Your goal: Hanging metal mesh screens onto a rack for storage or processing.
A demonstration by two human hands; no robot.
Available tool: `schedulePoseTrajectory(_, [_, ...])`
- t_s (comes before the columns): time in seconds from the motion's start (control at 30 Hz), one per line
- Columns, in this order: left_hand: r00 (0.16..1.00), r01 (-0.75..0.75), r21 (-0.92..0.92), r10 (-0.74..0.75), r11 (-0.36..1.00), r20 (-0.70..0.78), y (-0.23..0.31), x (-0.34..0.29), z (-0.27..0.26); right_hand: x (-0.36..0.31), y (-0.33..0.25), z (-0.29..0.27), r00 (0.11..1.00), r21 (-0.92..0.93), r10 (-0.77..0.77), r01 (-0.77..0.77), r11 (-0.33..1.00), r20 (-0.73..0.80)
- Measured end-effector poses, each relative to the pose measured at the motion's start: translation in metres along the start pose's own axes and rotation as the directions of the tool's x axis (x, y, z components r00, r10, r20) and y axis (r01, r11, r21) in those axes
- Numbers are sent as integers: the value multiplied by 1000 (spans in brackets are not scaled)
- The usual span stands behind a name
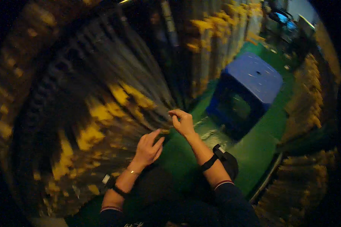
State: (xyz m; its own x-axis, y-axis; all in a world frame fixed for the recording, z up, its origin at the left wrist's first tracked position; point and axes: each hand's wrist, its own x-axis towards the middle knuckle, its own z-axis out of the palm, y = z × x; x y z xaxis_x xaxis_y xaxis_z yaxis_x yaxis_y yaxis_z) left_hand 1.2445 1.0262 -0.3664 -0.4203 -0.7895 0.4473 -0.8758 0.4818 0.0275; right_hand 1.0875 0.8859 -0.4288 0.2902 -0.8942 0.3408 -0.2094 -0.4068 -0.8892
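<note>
Long dark grey strips [129, 49], like hanging cloth or cords, fan down from the upper left with yellow tag-like pieces [119, 94] among them; blur hides their exact kind. At their lower right edge, my right hand [183, 122] has its fingers curled into a pinch. Whatever it holds is too small or hidden to make out. Lower and to the left, my left hand [147, 148] has its thumb and forefinger apart. A small yellow piece [165, 131] lies by the forefinger's tip; I cannot tell whether they touch.
A blue plastic stool [254, 73] stands on the green floor [259, 151] to the right. Behind it hang more pale strips with yellow pieces [216, 34]. Brownish rows of similar material [305, 98] line the right side. Several dark items with a lit blue patch [282, 17] are at the far right.
</note>
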Motion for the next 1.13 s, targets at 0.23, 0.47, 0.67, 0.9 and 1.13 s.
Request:
schedulePoseTrajectory(0.23, [865, 423, -324, -484, 846, -134, 21, -43, -4, -10, 28, -212, 106, -370, -360, -414, 831, -927])
schedulePoseTrajectory(0.47, [890, 456, -574, -363, 680, 277, 71, 0, -52, -9, 64, -281, 397, 61, 278, -479, 876, -875])
schedulePoseTrajectory(0.67, [884, 449, -698, -160, 559, 440, 115, 79, -88, -21, 14, -187, 545, 220, 350, -290, 931, -762])
schedulePoseTrajectory(0.9, [860, 373, -742, 94, 557, 502, 157, 200, -166, -93, -69, -273, 341, 172, 762, -847, 503, -550])
schedulePoseTrajectory(1.13, [878, 208, -782, 240, 587, 414, 201, 337, -223, -134, -129, -367, 200, 260, 880, -906, 333, -431])
